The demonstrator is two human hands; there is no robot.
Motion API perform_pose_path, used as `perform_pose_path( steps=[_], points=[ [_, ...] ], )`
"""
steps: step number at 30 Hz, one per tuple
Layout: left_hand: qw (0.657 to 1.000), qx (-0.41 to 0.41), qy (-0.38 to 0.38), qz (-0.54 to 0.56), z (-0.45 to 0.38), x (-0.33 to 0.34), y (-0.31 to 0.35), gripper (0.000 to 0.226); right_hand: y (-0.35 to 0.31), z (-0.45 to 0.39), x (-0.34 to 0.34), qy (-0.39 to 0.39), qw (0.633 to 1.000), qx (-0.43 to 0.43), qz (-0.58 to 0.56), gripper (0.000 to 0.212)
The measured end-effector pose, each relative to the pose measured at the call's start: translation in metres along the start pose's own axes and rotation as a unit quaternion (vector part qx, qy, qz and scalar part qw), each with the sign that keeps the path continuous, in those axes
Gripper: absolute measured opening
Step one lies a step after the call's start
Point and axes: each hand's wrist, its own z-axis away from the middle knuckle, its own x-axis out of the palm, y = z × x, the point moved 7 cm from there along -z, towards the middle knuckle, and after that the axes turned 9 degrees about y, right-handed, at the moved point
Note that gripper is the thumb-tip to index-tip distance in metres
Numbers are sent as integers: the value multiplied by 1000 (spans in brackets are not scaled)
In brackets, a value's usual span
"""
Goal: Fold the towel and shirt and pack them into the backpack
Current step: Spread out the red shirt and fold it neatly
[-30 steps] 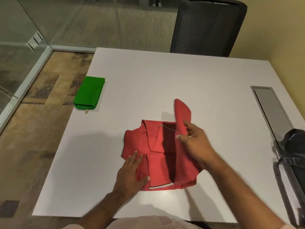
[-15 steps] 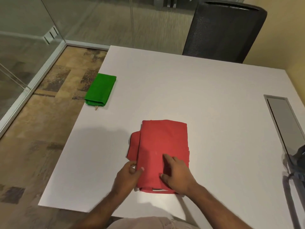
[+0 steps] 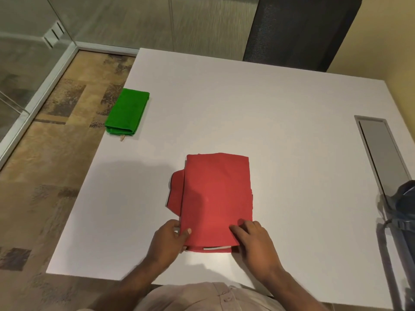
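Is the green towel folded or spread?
Folded. The green towel lies as a compact stacked rectangle at the table's left edge, layered edges showing at its near end.

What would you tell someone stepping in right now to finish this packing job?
Left hand: pinches the near left corner of the red shirt, thumb on top.
Right hand: fingers rest on the shirt's near right corner.
The shirt lies partly folded at the near middle of the white table. The green towel lies folded at the table's left edge. The dark backpack is at the right edge, mostly out of view.
Done: towel folded.
Left: finish the shirt, pack both.
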Motion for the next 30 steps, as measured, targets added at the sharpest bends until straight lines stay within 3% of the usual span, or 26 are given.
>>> perform_pose_path(
  steps=[4,10,15,18,21,23,25,27,30],
  points=[
    [999,16,11,27,10,-3,14,36,0,7,-20,62,998,7,-12,42],
    [999,-35,5,-25,16,6,-11,54,14,37,21,-33,999,12,28,40],
    [996,-51,21,-76,12,6,-10,54,15,34,23,-23,998,46,20,41],
    [986,-42,-36,-156,16,10,-7,44,16,34,26,-34,999,34,24,44],
    [978,-27,-82,-192,18,20,-5,51,16,34,28,-51,997,25,57,44],
    [983,-47,-87,-156,17,24,-3,53,10,32,27,-45,996,11,80,49],
    [986,-122,-107,-25,22,26,-2,58,2,30,29,-32,996,-15,81,66],
    [963,-183,-159,115,29,31,7,65,-8,22,29,-8,997,-27,71,84],
    [939,-172,-197,224,39,29,47,37,-28,2,26,7,1000,-24,19,87]
  ],
)
